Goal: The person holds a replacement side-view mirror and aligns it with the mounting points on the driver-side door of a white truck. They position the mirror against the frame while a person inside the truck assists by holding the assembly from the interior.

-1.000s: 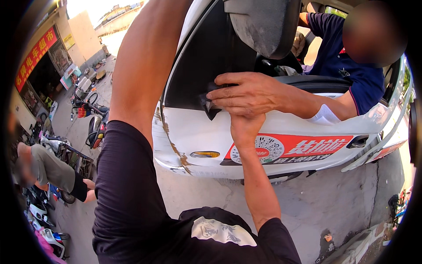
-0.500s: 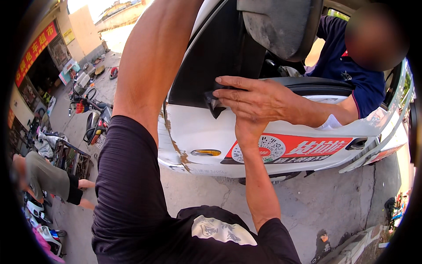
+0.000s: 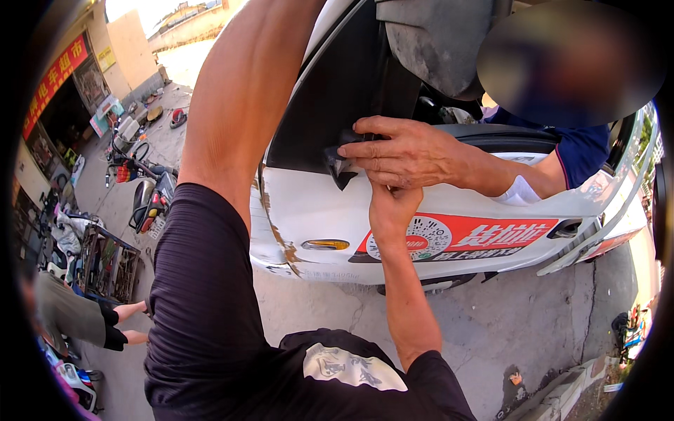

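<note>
My left arm rises past the top edge, so its hand is out of view. My right hand (image 3: 392, 210) is closed at the lower edge of a black triangular trim panel (image 3: 316, 119) on a white vehicle's door (image 3: 309, 203); its fingertips are hidden under a co-worker's hand (image 3: 400, 154). That hand lies over mine and touches a small dark piece (image 3: 335, 168) at the panel's lower corner. What my fingers grip cannot be made out. Just above hangs a large black side mirror (image 3: 432, 45).
The co-worker (image 3: 583, 151) leans out of the open window from inside. A second person (image 3: 67, 312) is at the lower left among parked scooters (image 3: 147, 210) and a metal frame (image 3: 116, 259), before an open shopfront (image 3: 60, 119). A kerb (image 3: 576, 382) runs at lower right.
The co-worker's head has shifted left over the window. The two hands have moved slightly but stay at the panel's corner. The person at the left has moved downward in view.
</note>
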The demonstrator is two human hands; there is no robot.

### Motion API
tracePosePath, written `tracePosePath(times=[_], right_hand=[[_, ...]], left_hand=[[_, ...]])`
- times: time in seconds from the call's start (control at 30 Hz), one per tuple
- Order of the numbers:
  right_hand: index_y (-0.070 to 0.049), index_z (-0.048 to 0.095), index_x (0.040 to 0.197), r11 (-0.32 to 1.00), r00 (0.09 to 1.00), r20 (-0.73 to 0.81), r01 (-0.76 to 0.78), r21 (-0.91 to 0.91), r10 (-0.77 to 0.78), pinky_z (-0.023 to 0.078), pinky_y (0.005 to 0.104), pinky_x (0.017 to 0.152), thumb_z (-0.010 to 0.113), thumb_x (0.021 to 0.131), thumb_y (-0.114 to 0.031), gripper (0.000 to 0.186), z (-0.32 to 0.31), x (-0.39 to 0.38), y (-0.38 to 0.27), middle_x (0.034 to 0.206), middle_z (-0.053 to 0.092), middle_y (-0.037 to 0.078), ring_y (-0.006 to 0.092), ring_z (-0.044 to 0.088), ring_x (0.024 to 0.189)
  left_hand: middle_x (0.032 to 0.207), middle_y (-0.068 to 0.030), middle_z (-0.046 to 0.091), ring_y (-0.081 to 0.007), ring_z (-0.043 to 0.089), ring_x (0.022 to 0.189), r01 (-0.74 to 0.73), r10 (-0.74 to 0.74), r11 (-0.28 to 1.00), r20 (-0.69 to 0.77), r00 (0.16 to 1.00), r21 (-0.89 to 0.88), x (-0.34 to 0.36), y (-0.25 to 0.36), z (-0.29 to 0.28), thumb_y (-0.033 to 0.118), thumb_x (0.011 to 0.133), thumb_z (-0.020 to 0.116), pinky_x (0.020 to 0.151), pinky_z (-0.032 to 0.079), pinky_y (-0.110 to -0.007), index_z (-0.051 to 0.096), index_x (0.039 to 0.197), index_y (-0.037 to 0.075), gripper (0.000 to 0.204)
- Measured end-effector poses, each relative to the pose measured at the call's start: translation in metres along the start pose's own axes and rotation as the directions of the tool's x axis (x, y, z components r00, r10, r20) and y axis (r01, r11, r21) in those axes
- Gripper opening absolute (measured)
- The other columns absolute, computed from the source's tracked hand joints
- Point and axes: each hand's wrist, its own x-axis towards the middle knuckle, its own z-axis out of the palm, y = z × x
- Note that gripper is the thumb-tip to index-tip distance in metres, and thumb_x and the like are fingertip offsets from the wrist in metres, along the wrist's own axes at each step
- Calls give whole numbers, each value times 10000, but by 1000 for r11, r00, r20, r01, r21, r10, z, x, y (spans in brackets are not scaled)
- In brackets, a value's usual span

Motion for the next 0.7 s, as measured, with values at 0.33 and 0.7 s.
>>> tracePosePath(times=[0.33,0.7], right_hand=[[49,564,1255,978,995,65,81,-194,-69,497,366,930,748,899,-49,413,1,-26,-19,1145,654,162,258,627,1079],[46,476,1378,901,979,204,99,-423,-12,461,441,948,756,867,-91,599,-14,-24,-37,1220,590,234,392,575,1110]], left_hand=[[909,-70,531,-151,565,721,-1,2,999,6,1000,-35,1,3,1,190,1018,569,615,483,-227,559,1214,-17,285],[948,-85,531,-160,572,757,0,2,993,16,1000,-120,9,-5,3,188,1011,586,646,489,-223,551,1248,-30,324]])
